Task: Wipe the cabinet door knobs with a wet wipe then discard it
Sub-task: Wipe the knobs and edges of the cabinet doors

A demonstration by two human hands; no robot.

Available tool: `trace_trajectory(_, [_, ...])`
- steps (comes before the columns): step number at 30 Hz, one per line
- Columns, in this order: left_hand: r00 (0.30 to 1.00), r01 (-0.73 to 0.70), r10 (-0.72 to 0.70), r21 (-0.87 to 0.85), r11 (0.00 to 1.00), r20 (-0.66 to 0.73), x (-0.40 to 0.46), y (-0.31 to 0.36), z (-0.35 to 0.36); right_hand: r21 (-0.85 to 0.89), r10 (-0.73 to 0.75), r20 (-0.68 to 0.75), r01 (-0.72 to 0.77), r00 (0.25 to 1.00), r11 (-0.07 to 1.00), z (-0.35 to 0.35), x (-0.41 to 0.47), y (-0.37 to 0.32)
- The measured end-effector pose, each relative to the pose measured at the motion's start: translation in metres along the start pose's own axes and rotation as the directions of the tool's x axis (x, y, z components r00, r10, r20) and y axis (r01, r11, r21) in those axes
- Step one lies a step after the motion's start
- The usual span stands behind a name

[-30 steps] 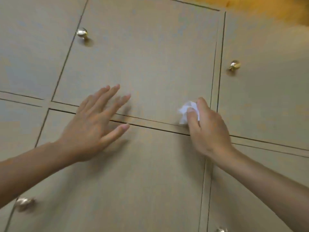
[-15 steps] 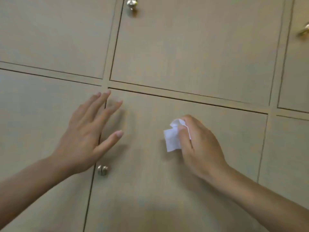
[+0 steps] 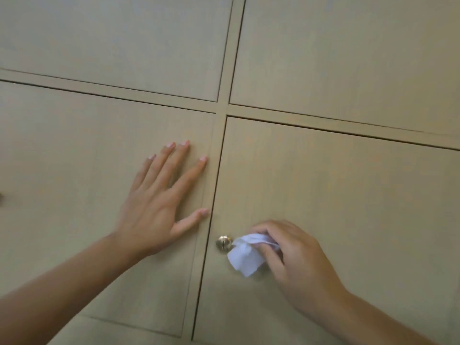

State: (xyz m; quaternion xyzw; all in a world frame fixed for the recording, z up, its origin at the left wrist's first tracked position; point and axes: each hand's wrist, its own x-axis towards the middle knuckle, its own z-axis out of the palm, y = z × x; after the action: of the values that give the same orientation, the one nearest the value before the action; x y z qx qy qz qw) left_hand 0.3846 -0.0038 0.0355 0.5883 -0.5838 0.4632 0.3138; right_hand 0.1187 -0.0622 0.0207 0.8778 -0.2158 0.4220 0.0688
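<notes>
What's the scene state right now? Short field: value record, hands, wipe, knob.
left hand: open, fingers straight and spread, flat on the lower-left cabinet door
right hand: grips the wet wipe
wet wipe: white, crumpled, its edge at the knob's right side
knob: brass, round, on the lower-right door, near its left edge, mostly uncovered
contact wipe to knob: at or near touching, cannot tell for certain
discard bin: not in view

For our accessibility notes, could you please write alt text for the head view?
A right hand holds a white wet wipe against a brass knob on a beige cabinet door, while the left hand lies flat on the neighbouring door.
</notes>
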Motion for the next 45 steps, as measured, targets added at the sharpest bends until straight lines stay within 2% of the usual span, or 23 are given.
trace_trajectory(3, [0.999,0.024,-0.024,-0.004,1.0,-0.027,0.002,-0.005,0.013,0.015,-0.001,0.03,0.0,1.0,1.0,0.011,0.001,-0.007])
trace_trajectory(8, [0.995,-0.012,0.019,0.066,0.998,-0.097,0.002,-0.01,0.032,-0.02,0.085,0.054,-0.084,0.995,0.996,0.025,0.003,-0.012])
trace_trajectory(16, [0.986,-0.031,0.041,0.063,0.998,-0.164,0.0,-0.012,0.039,0.04,0.129,0.135,-0.136,0.982,0.99,0.034,0.021,-0.026])
trace_trajectory(21, [0.98,-0.032,0.042,0.049,0.998,-0.195,-0.001,-0.013,0.042,0.137,0.229,0.21,-0.26,0.951,0.956,0.038,0.028,-0.03])
trace_trajectory(28, [0.982,-0.039,0.049,0.054,0.998,-0.184,-0.001,-0.014,0.043,0.255,0.238,0.177,-0.278,0.955,0.926,0.042,0.024,-0.034])
trace_trajectory(33, [0.982,-0.039,0.049,0.058,0.998,-0.183,-0.001,-0.014,0.042,0.322,0.251,0.204,-0.307,0.946,0.895,0.042,0.021,-0.025])
trace_trajectory(39, [0.98,-0.034,0.043,0.051,0.998,-0.193,-0.001,-0.013,0.043,0.223,0.246,0.189,-0.286,0.951,0.932,0.047,0.012,-0.028])
trace_trajectory(45, [0.981,-0.035,0.045,0.053,0.998,-0.19,0.0,-0.012,0.042,0.249,0.27,0.055,-0.275,0.961,0.929,0.056,0.01,-0.036])
